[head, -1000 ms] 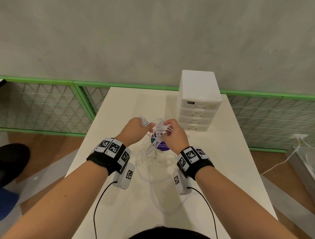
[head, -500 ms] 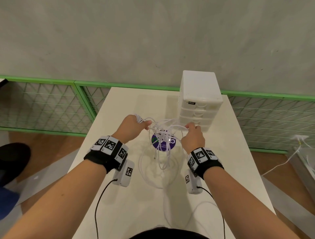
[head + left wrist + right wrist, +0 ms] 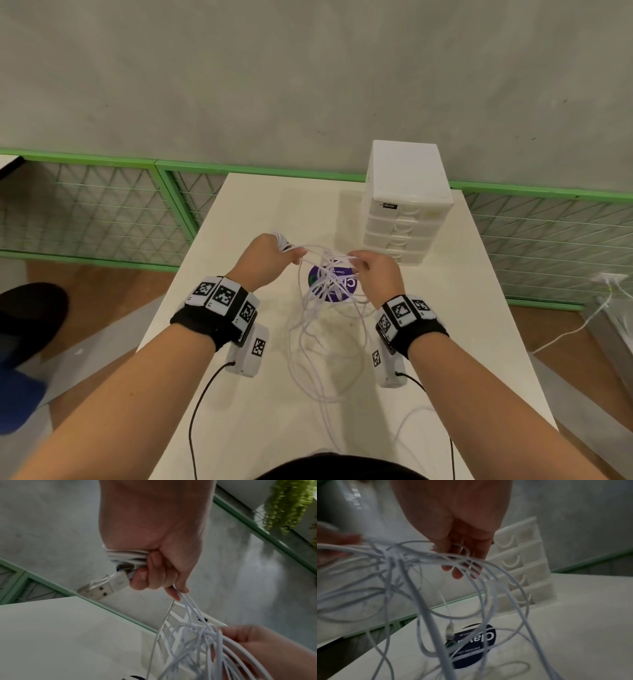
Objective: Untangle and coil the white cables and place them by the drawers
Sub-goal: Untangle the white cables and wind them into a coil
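White table (image 3: 455,342) bears drawers (image 3: 406,219), purple sticker (image 3: 337,284), cables (image 3: 325,373).

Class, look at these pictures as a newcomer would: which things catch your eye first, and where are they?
First, the tangle of white cables held up between both hands over the middle of the table, loops trailing down toward the person. The left hand grips a coiled bundle with a USB plug sticking out; the right hand hooks loose strands. A white drawer unit stands at the table's far right.
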